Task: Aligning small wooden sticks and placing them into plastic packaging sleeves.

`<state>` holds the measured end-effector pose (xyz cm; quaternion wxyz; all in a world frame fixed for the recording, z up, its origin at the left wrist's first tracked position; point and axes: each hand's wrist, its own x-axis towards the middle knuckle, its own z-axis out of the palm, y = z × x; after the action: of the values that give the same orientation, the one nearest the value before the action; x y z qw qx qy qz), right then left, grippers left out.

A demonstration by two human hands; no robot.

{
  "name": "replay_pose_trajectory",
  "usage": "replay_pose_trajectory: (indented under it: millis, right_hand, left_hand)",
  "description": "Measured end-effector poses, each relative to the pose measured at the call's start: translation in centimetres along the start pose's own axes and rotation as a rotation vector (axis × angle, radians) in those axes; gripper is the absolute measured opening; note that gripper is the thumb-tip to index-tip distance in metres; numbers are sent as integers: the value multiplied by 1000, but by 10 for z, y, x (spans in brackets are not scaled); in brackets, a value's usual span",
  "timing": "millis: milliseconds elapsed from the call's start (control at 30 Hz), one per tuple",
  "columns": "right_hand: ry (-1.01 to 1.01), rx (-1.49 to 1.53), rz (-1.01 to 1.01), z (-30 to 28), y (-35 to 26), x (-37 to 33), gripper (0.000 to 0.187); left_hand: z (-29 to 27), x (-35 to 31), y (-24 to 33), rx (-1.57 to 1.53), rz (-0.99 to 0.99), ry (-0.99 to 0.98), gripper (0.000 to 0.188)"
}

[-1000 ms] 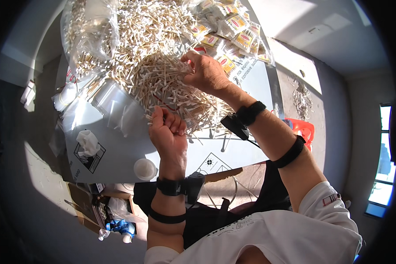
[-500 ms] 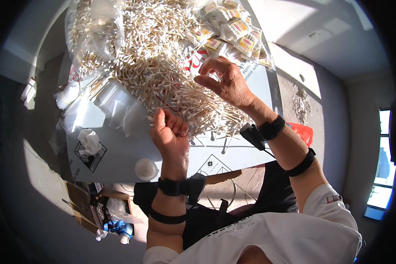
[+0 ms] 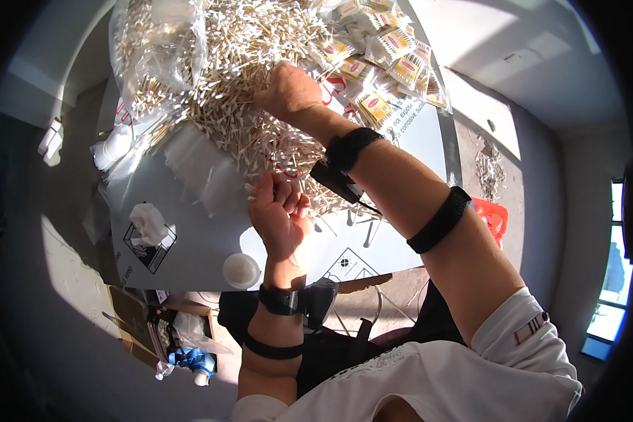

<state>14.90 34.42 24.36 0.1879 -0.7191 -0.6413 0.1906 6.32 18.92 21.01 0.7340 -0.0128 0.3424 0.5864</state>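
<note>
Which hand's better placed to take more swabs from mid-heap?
Probably the right hand: it's already over the middle of the swab heap, while the curled left hand is by the near edge.

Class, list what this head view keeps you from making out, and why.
In the head view:
Right hand: fingertips hidden behind the hand.
Inside of the left hand: covered by its curled fingers.
Far end of the cotton swab pile: cut off by the upper edge.
Pale scraps on the floor: too small to identify.
</note>
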Motion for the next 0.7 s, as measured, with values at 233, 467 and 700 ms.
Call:
replay_pose_trajectory:
  millis: [233, 467, 700]
  right_hand:
    - [-57, 484, -97, -38, 51, -14, 19]
    - [-103, 803, 43, -74, 86, -84, 22]
    - [-84, 386, -22, -89, 105, -131, 40]
  left_hand:
    - [3, -4, 3, -41, -19, -11, 29]
    - [-1, 1, -1, -91, -44, 51, 28]
    - [-6, 4, -7, -50, 35, 35, 24]
